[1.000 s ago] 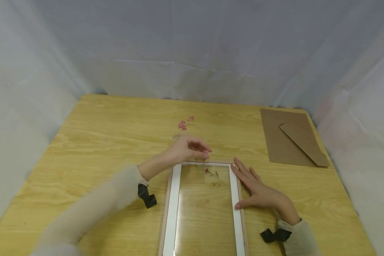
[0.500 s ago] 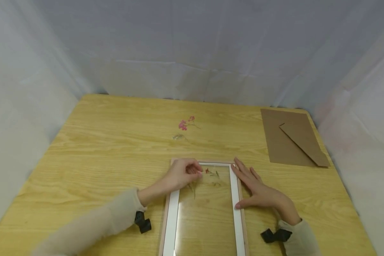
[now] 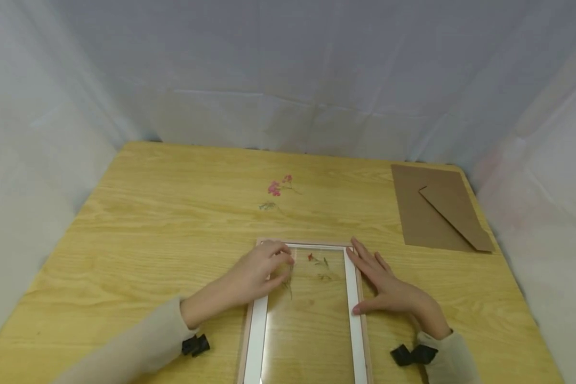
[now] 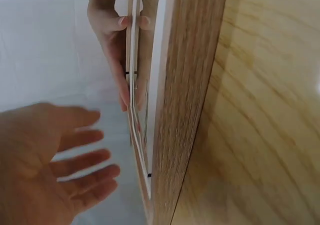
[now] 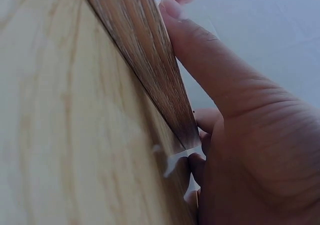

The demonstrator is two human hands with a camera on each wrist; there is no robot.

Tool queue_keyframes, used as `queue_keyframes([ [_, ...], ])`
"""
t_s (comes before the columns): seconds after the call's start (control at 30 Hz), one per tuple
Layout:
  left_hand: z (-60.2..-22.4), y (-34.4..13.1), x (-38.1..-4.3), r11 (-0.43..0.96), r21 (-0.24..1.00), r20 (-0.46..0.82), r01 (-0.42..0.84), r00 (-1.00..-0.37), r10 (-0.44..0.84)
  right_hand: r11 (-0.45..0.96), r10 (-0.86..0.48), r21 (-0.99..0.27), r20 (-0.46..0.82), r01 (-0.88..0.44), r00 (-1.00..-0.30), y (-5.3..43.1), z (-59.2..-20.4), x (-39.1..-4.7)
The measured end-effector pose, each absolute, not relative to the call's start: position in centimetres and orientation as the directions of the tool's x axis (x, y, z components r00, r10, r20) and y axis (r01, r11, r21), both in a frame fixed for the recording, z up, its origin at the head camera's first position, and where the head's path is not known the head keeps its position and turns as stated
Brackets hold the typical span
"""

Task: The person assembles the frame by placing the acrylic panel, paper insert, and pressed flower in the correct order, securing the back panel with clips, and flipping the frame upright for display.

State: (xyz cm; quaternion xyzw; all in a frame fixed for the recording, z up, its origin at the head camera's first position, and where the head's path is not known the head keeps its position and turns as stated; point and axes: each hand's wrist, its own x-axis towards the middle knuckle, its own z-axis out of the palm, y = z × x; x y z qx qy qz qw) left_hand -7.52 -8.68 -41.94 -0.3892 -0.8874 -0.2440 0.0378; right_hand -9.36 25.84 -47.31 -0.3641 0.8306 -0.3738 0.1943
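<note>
A picture frame (image 3: 257, 333) with a wooden rim, white inner border and glass pane (image 3: 309, 336) lies on the table. My left hand (image 3: 256, 272) hovers over its upper left corner; the left wrist view shows the fingers (image 4: 82, 162) apart and holding nothing. A thin flower stem (image 3: 289, 290) shows on the glass beside that hand, its blossom hidden behind the fingers. Further right on the pane lies a small red dried flower (image 3: 311, 257) with green leaves. My right hand (image 3: 389, 288) rests on the right rail with fingers extended, the thumb (image 5: 200, 55) on the white border.
Beyond the frame, a pink dried flower (image 3: 274, 188) and a pale green sprig (image 3: 267, 206) lie on the wooden table (image 3: 149, 213). A brown backing board (image 3: 413, 213) with a stand flap (image 3: 453, 213) lies at the far right. White sheets (image 3: 288, 64) enclose the table.
My left hand has come down from above the frame's top edge to its upper left corner, laid the flower on the glass, let go and drawn slightly left. The right hand stays put.
</note>
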Motion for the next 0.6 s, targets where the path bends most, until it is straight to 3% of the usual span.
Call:
queue_keyframes([
  [0.13,-41.8,-9.2,-6.7,0.561,0.183,0.194,0.807,-0.589,0.784,0.453,-0.750,-0.769,-0.053,-0.452,-0.660,25.8,-47.4,-9.4],
  [0.27,-42.1,-9.4,-5.9,0.551,0.056,0.081,0.833,-0.554,0.829,0.449,-0.754,-0.771,-0.055,-0.452,-0.655,25.8,-47.4,-9.4],
  [0.6,-43.1,-9.0,-5.1,0.568,0.125,-0.041,0.813,-0.568,0.822,0.450,-0.752,-0.771,-0.056,-0.450,-0.656,25.9,-47.4,-9.4],
])
